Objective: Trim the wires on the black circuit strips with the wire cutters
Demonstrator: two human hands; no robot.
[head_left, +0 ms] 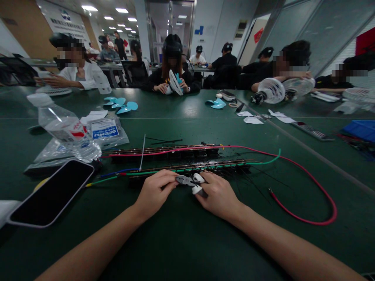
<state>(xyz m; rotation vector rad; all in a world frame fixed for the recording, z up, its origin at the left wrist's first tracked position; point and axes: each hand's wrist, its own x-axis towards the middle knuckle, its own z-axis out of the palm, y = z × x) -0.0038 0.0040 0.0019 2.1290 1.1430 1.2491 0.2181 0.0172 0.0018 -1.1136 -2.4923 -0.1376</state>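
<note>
On the green table (181, 242), the nearer black strip (211, 165) runs left-to-right mid-frame, just beyond my right hand (218, 191), closed on pliers (185, 180), and my left hand (155, 191), whose hold I cannot tell.

Dark green table (181, 242) bears two black strips (211, 153), red cable (335, 212), light-blue fan blades (127, 107).

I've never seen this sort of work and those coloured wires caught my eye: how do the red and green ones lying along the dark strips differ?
The red wire runs along the farther strip; the green wire along the nearer strip. Red sweeps far out and loops back toward the person, while green ends in a short curve pointing away. Both extend past the right ends of their strips.
</note>
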